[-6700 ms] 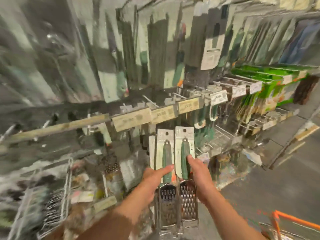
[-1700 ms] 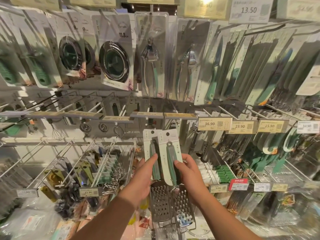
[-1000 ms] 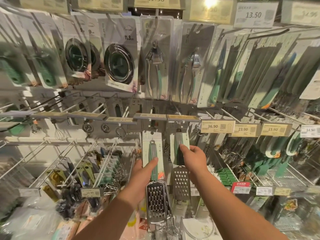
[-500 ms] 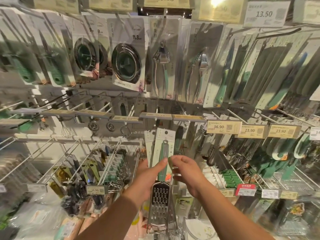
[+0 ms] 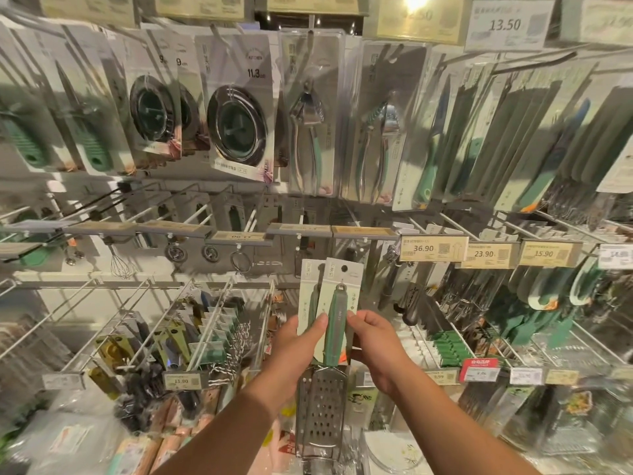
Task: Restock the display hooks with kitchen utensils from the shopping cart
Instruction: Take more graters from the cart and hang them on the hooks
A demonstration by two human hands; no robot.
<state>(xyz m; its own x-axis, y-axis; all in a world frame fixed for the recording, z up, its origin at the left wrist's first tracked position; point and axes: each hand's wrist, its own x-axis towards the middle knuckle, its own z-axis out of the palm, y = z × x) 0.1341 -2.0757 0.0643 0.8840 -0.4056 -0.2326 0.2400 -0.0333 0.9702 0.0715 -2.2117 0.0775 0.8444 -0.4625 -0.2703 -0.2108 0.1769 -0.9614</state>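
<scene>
I hold a carded grater (image 5: 333, 323) upright between my hands: left hand (image 5: 297, 347) grips its left edge, right hand (image 5: 373, 341) pinches the right. The hook (image 5: 299, 240) sits just above. I should line the card's hole (image 5: 344, 268) squarely with the hook tip, then slide it on.

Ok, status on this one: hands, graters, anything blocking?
Left hand and right hand both grip carded graters. Not yet on a hook. Hook's path hidden behind cards.

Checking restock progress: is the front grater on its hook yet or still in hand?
In hand. The front grater is upright, pinched by the left hand and right hand; its card's hang hole shows no hook through it.
</scene>
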